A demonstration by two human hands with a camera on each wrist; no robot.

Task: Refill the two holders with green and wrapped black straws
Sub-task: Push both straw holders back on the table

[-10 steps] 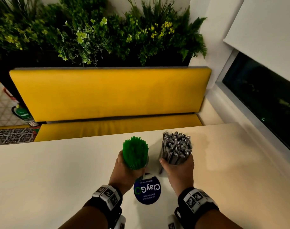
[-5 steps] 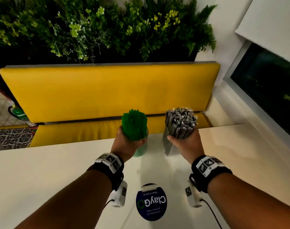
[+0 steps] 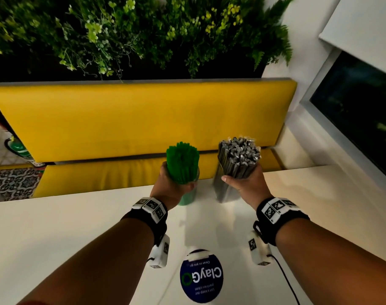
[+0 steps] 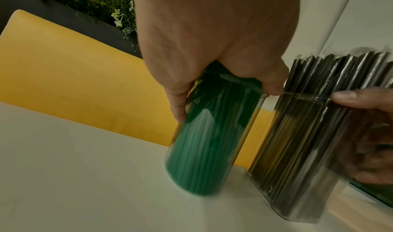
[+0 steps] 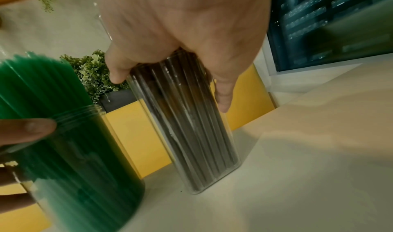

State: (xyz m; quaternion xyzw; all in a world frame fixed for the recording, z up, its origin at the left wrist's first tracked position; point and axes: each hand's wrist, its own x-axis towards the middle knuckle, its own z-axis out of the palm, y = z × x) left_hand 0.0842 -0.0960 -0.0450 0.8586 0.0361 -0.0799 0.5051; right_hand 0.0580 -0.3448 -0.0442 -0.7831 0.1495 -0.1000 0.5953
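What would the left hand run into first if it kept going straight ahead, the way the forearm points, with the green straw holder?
Probably the yellow bench cushion beyond the table edge. The left hand grips the holder of green straws near that far edge, and nothing else shows ahead. Depth is unclear, so the gap to the cushion cannot be judged.

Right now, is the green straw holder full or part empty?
Full. Green straws pack the clear holder wall to wall and stand above its rim, where the left hand grips it.

The head view looks down and forward over the white table [image 3: 77,234] toward the yellow bench [image 3: 132,115]. Each wrist view looks close along its hand, and both show the two straw holders near the bench.
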